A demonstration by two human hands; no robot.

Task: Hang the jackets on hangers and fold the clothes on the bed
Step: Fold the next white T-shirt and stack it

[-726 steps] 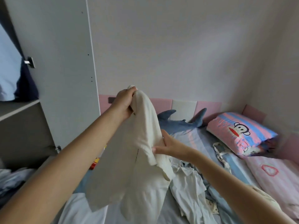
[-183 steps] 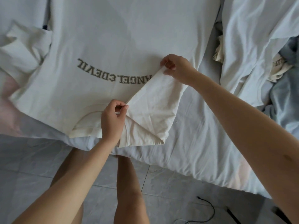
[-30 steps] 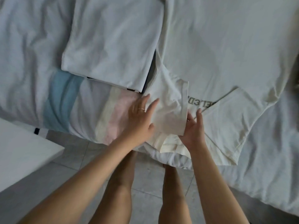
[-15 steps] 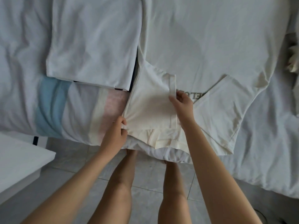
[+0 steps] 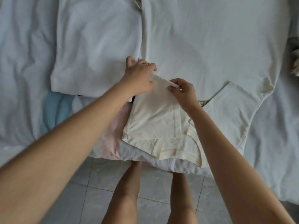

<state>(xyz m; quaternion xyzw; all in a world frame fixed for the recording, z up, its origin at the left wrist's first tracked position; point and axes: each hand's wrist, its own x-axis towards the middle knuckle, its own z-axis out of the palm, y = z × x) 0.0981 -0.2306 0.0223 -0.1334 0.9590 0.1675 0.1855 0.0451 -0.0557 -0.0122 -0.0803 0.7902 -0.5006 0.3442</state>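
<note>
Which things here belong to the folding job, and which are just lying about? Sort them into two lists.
In the job: cream T-shirt; its sleeve, pinched by left hand and right hand.

Lying about: folded white garment; crumpled cloth at right edge; striped sheet; tiled floor.

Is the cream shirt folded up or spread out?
Partly folded. The cream shirt lies long and flat on the bed, with both sleeves turned in; the left hand and right hand pinch one.
</note>
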